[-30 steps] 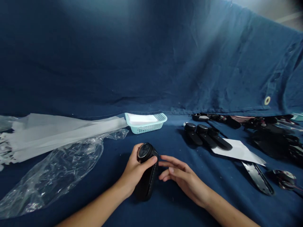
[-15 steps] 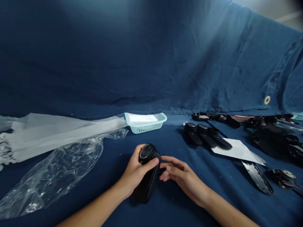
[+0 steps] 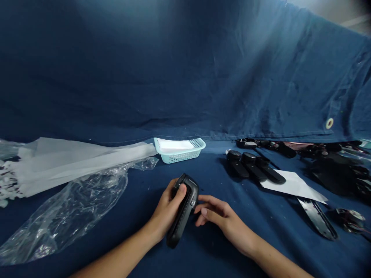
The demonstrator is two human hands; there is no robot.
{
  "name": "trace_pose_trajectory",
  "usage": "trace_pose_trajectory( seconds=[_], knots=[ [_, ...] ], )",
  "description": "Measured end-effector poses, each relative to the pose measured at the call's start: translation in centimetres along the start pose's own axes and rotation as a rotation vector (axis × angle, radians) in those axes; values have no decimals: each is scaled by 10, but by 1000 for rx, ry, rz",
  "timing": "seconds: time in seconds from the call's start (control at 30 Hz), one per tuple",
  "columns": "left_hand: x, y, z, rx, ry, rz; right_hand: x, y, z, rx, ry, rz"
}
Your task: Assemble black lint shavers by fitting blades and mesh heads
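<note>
Black plastic, by its look: one handheld device (image 3: 180,224), tilted, its narrow lower end pointing back toward the wearer. Left hand (image 3: 165,212) has it near the top, thumb pressed on the near face, fingers wrapped behind and mostly hidden. Whether the lower end rests on the blue cloth (image 3: 211,247), cannot tell.

Right hand (image 3: 227,222) just right of the grip, fingers loosely curled and parted, nothing seen between them. Fingertips close to the device's side; contact uncertain.

Beyond the grip: pale blue basket (image 3: 179,158) with white paper. Left of it: crumpled clear plastic (image 3: 95,208). Right, farther off: three similar black devices (image 3: 251,168), one overlapping a white sheet (image 3: 292,185).

Risks, my judgement: hold is high and one-handed, so the long lower end could swing or twist if the thumb slips. A hard push from the right fingertips could roll the casing out of the palm.
</note>
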State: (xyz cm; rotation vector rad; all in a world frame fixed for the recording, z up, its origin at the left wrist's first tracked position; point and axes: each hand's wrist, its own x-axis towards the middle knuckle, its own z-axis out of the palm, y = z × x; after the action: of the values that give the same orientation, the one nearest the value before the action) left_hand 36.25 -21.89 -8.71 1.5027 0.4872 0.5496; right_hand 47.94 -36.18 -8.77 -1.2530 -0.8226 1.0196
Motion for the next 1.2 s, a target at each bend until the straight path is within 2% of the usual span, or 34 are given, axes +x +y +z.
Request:
trace_pose_trajectory(
  seconds=[0.2, 0.37, 0.47, 0.53, 0.63, 0.83, 1.07, 1.2],
  knots=[
    [-5, 1, 15, 143, 133, 75, -2, 1, -3, 82, -82, -50],
    [-21, 5, 25, 407, 65, 164, -3, -5, 0, 264, -51, -42],
    [-24, 2, 22, 510, 22, 266, -3, -5, -1, 389, -1, 38],
    [-23, -1, 18, 534, 2, 320, -1, -2, -6, 467, 80, 136],
    [-19, -3, 15, 543, 32, 372, 2, 4, -14, 558, 190, 269],
    [-18, 1, 12, 565, 106, 516, 5, 5, -20, 587, 170, 311],
    [-19, -1, 12, 543, 87, 493, 10, 9, -27, 635, 50, 233],
    [-17, -2, 10, 453, 18, 402, 9, 5, -29, 672, 51, 218]
  ],
)
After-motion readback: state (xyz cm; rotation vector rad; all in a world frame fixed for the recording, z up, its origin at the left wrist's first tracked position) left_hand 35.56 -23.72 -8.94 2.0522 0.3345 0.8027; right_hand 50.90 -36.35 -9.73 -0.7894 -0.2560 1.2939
